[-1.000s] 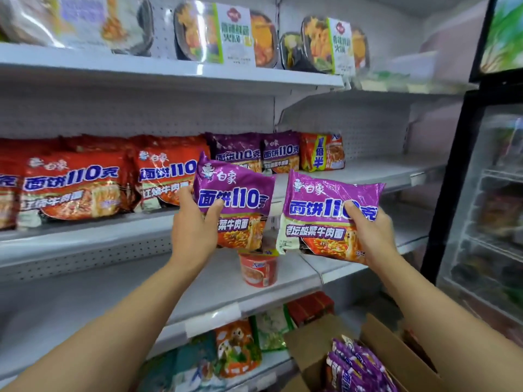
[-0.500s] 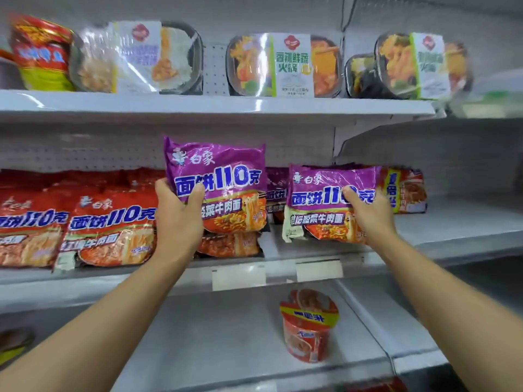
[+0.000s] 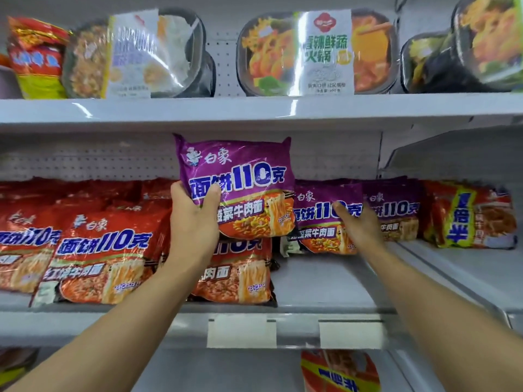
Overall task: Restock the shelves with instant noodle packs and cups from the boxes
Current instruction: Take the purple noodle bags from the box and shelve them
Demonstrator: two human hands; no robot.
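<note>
Purple noodle pack, first (image 3: 237, 190): gripped at its lower left corner by my left hand (image 3: 194, 222), thumb across the front, other fingers curled behind; held upright in the air above the red noodle packs (image 3: 104, 256), higher than half a second ago.

Purple noodle pack, second (image 3: 325, 219): now down on the middle shelf (image 3: 325, 284), leaning against the purple row (image 3: 393, 210); half a second ago it was in the air. My right hand (image 3: 359, 224) rests on its front, fingers loosely spread.
</note>
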